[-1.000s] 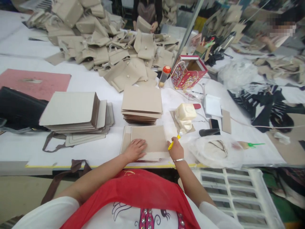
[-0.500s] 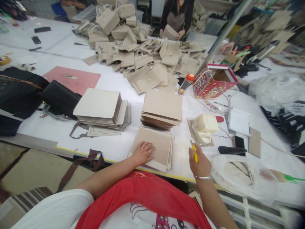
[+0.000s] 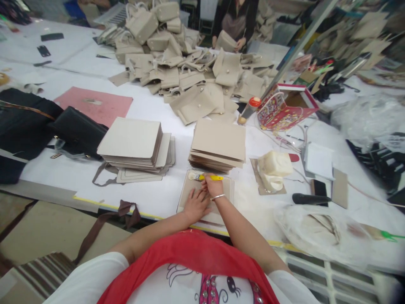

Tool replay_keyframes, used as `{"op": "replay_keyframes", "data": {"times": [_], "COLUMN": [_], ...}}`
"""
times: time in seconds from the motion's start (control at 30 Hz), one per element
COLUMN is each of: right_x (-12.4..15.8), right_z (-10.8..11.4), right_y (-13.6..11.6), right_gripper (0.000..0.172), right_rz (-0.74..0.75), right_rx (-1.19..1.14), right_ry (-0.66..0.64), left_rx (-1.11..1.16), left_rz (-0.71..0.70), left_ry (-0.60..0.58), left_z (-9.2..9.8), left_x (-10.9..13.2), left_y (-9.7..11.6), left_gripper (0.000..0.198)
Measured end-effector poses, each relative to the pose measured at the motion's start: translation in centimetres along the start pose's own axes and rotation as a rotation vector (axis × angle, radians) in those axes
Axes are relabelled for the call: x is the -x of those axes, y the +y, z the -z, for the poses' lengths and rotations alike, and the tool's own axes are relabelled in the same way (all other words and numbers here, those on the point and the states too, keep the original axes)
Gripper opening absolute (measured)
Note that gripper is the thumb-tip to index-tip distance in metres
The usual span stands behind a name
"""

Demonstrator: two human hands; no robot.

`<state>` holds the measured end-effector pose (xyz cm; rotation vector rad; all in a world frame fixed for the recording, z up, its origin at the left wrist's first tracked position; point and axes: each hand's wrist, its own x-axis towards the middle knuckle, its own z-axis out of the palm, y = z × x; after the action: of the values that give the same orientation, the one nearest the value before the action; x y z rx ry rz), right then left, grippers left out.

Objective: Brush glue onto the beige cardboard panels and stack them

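Swung in from beside the block (image 3: 274, 164), the right hand (image 3: 213, 185) is now over the panel (image 3: 187, 189), where the left hand (image 3: 196, 205) remains. On the white counter (image 3: 148, 196), the left stack (image 3: 129, 137) and right stack (image 3: 218, 137) stand beyond; the panel lies atop a low pile near the front edge, just short of the right stack. Fingers spread and holding nothing, the left hand rests flat on the panel, seemingly steadying it. The right hand is closed round the brush (image 3: 203, 177), whose pale bristles (image 3: 192, 175) are at the panel's far left corner. Brushing the far edge looks like the step in hand; the next move seems to call for a light, even stroke, with the left hand clear of the bristles.
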<state>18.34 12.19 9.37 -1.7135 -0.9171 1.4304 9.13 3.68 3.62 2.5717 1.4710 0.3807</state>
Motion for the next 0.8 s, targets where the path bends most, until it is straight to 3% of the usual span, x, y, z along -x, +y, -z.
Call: {"op": "replay_keyframes", "data": {"times": [0.23, 0.37, 0.5, 0.63, 0.73, 0.8], "right_x": [1.2, 3.1, 5.2, 6.8, 7.0, 6.4], "right_z": [11.0, 12.8, 15.2, 21.2, 24.7, 25.1], "right_y": [1.2, 0.8, 1.1, 4.6, 8.9, 11.7], "right_gripper": [0.018, 0.023, 0.038, 0.048, 0.035, 0.028], "right_rz": [0.026, 0.072, 0.211, 0.290, 0.243, 0.262], "right_rx": [0.118, 0.093, 0.034, 0.187, 0.605, 0.887], "right_ry": [0.251, 0.321, 0.400, 0.466, 0.467, 0.430], "left_rx": [0.013, -0.006, -0.012, -0.009, -0.019, -0.025], "left_rz": [-0.003, -0.005, -0.008, -0.004, 0.002, 0.005], "left_ry": [0.009, 0.000, -0.009, -0.009, -0.019, -0.041], "left_z": [0.4, 0.5, 0.8, 0.8, 0.9, 1.0], "left_x": [-0.1, -0.2, -0.2, -0.5, -0.9, -1.1], "left_y": [0.1, 0.3, 0.8, 1.4, 1.9, 2.1], "left_gripper": [0.047, 0.046, 0.045, 0.044, 0.044, 0.046]}}
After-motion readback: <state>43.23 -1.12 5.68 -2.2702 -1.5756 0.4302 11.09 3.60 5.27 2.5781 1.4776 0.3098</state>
